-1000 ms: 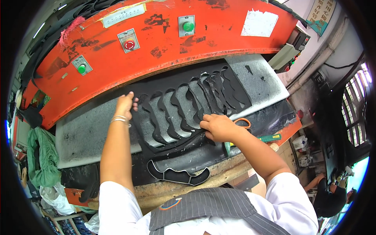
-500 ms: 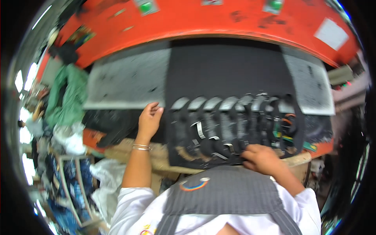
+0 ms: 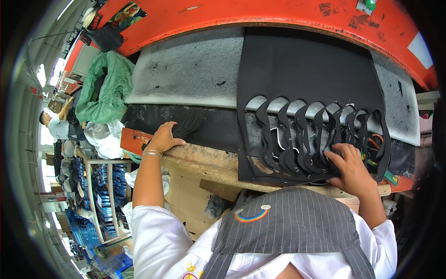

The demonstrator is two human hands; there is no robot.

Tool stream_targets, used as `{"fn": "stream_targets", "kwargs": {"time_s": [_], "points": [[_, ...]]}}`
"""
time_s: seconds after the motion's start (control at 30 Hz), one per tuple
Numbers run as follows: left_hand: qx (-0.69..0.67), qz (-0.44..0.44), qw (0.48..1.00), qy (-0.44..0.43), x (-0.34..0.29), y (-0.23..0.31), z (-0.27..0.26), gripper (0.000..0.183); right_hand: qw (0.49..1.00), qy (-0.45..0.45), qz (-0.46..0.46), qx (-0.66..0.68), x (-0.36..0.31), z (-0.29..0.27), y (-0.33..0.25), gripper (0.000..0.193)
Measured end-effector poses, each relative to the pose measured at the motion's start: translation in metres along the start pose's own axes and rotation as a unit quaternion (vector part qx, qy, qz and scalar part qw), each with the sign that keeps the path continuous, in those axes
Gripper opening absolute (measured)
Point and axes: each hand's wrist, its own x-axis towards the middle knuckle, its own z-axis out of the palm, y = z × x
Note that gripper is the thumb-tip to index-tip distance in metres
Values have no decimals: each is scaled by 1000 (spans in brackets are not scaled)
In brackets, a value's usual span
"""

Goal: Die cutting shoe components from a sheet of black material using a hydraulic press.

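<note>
A black foam-like sheet (image 3: 306, 60) lies over the grey board. Its near half is cut through with a row of curved, sole-shaped openings divided by narrow wavy strips (image 3: 299, 139). My right hand (image 3: 352, 171) rests on these strips near the sheet's front edge, fingers bent and apart, gripping nothing that I can see. To the left, a fanned stack of thin black cut pieces (image 3: 189, 122) lies on the dark ledge. My left hand (image 3: 162, 138) is at the near-left end of that stack, thumb and fingers apart; whether it touches the pieces is hard to tell.
A grey pressing board (image 3: 186, 69) sits under a red machine beam (image 3: 209, 18). Orange-handled scissors (image 3: 376, 140) and a green cutter (image 3: 391, 177) lie at the right. Left are a green sack (image 3: 104, 88), white bags (image 3: 106, 140) and a rack (image 3: 107, 200). Another person (image 3: 58, 125) is far left.
The view has swung left. My left hand has gone from beside the sheet's left edge to the stack of cut pieces. My right hand has shifted right along the strips, its fingers more spread.
</note>
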Motion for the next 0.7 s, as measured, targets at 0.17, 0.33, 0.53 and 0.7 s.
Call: {"fn": "stream_targets", "kwargs": {"time_s": [0.17, 0.33, 0.53, 0.7], "points": [[-23, -10, 1000, 9, -10, 11, 9, 81, 974, -79, -78, 195, -42, 24, 10, 33], [-10, -21, 998, 59, -14, 44, 1, 66, 997, 61, -53, 21, -45, 54, 2, 23], [-118, 7, 974, 194, -27, 63, -11, 54, 990, -17, -113, 84, -100, 61, 32, 22], [-521, 70, 838, 147, -59, 114, -18, 42, 997, 35, -67, 13, -83, 75, 25, 36]]}}
